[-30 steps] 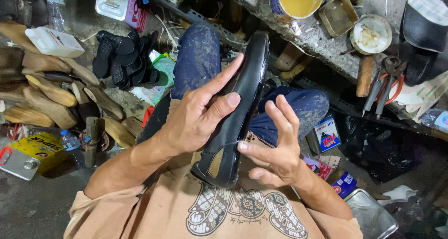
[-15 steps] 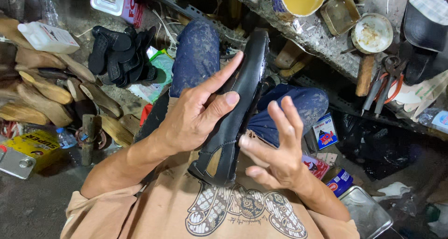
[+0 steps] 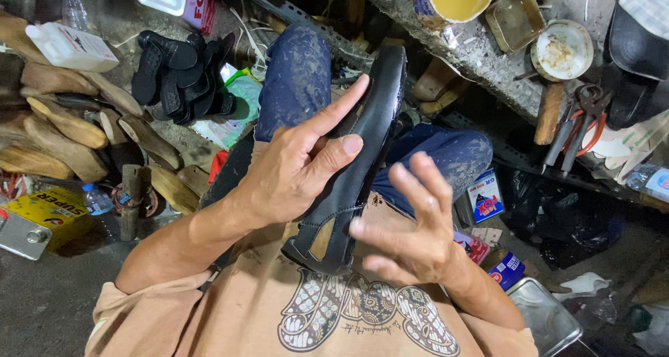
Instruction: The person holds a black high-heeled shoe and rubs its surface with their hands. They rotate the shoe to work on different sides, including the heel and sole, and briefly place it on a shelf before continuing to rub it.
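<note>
A black leather shoe (image 3: 362,148) stands on its heel end against my lap, toe pointing away toward the workbench. My left hand (image 3: 293,169) grips it from the left side, thumb and fingers wrapped over the upper. Just right of the heel, my right hand (image 3: 411,231) has its fingers spread; its fingertips sit close to the shoe's strap near the heel, and it holds nothing. My knees in dusty blue trousers (image 3: 296,78) show behind the shoe.
A pile of black soles (image 3: 181,75) and wooden shoe lasts (image 3: 63,127) lie on the floor at left. A can of yellow glue (image 3: 453,2), a small dish (image 3: 561,50) and pliers (image 3: 578,123) rest on the bench at upper right. Small tins (image 3: 486,197) sit beside my right knee.
My right hand has drawn slightly back from the shoe and its fingers have moved, blurred now. The left hand keeps its grip on the shoe.
</note>
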